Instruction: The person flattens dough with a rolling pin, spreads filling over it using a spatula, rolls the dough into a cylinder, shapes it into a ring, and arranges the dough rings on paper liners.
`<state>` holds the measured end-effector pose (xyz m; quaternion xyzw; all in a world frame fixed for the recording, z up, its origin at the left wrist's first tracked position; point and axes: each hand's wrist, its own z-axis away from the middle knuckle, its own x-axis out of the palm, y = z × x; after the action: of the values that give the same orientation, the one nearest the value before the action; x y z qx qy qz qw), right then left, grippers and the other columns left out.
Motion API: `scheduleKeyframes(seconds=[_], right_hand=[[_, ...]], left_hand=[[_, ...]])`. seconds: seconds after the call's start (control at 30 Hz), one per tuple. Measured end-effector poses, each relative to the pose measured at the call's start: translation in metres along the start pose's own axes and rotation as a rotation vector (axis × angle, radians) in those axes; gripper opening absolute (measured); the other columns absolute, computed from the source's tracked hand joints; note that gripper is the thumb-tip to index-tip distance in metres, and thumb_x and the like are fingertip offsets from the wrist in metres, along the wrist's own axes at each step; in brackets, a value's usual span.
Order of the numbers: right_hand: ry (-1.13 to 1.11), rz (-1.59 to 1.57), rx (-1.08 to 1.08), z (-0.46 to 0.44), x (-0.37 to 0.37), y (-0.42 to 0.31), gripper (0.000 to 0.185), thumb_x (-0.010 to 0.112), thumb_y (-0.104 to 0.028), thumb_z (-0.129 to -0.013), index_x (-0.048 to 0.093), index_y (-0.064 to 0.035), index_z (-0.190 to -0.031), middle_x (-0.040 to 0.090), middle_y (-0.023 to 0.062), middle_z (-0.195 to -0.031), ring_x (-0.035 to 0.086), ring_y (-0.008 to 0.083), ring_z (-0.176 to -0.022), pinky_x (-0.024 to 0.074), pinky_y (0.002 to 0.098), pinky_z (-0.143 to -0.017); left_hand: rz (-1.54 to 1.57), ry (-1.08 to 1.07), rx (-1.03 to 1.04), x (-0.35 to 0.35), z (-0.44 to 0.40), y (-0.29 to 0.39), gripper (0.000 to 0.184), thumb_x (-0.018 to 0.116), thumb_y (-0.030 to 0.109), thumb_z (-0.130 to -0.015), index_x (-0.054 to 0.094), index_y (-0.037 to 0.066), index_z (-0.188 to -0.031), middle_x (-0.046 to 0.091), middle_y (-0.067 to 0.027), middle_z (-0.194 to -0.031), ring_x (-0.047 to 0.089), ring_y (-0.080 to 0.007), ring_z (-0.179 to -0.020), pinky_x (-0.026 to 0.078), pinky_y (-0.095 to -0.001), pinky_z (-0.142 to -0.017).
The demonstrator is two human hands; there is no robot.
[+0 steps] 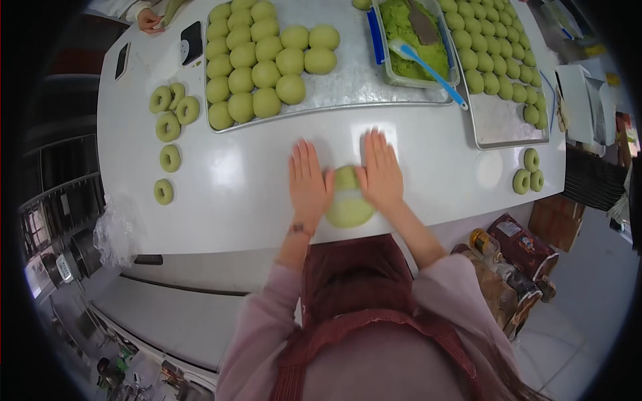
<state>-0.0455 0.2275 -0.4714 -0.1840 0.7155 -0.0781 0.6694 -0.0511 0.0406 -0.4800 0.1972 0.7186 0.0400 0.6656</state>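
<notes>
At six o'clock on the bench [227, 207], dough [350, 212] is lying between the left hand [308, 184], at its ten o'clock, and the right hand [383, 175], at two. Both grips are lying wide and flat, seemingly touching its sides; matching pressure should be keeping it even.

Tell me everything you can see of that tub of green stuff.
The tub looks like clear plastic, open-topped, with a blue clip on its left side. It stands upright at the right end of a metal tray, holding soft-looking green filling. A brown tool lies in it; a blue spoon rests there too, handle over the near rim. Its far end is out of frame.
</notes>
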Motion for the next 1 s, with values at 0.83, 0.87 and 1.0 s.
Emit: scheduleKeyframes(seconds=[0.83,0.87,1.0], right_hand=[[-0.037,-0.016,-0.088,0.010,0.003,0.024,0.070,0.056,-0.031,-0.093,0.034,0.0030,-0.150,0.035,0.0195,-0.156,0.032,0.0318,-0.146,0.0251,0.0435,-0.120],[-0.111,-0.045,-0.128,0.044,-0.001,0.023,0.071,0.056,-0.033,-0.093,0.034,0.0030,-0.150,0.035,0.0196,-0.156,0.032,0.0321,-0.146,0.0248,0.0437,-0.120],[-0.321,-0.060,-0.192,0.098,-0.020,0.027,0.075,0.059,-0.035,-0.091,0.033,0.0035,-0.150,0.035,0.0196,-0.156,0.032,0.0338,-0.145,0.0251,0.0443,-0.119]], left_hand=[[-0.059,-0.005,-0.113,0.014,0.038,0.034,0.080,0.059,0.036,-0.092,0.027,-0.009,-0.150,0.025,-0.0293,-0.157,0.025,-0.0412,-0.147,0.020,-0.0502,-0.121],[-0.133,-0.136,0.011,0.014,0.071,0.038,0.080,0.059,0.035,-0.091,0.027,-0.009,-0.150,0.025,-0.0292,-0.157,0.026,-0.0409,-0.147,0.021,-0.0504,-0.121],[0.069,-0.276,0.068,0.003,0.114,0.054,0.078,0.059,0.034,-0.091,0.029,-0.009,-0.149,0.028,-0.0291,-0.156,0.027,-0.0405,-0.146,0.023,-0.0506,-0.120]])
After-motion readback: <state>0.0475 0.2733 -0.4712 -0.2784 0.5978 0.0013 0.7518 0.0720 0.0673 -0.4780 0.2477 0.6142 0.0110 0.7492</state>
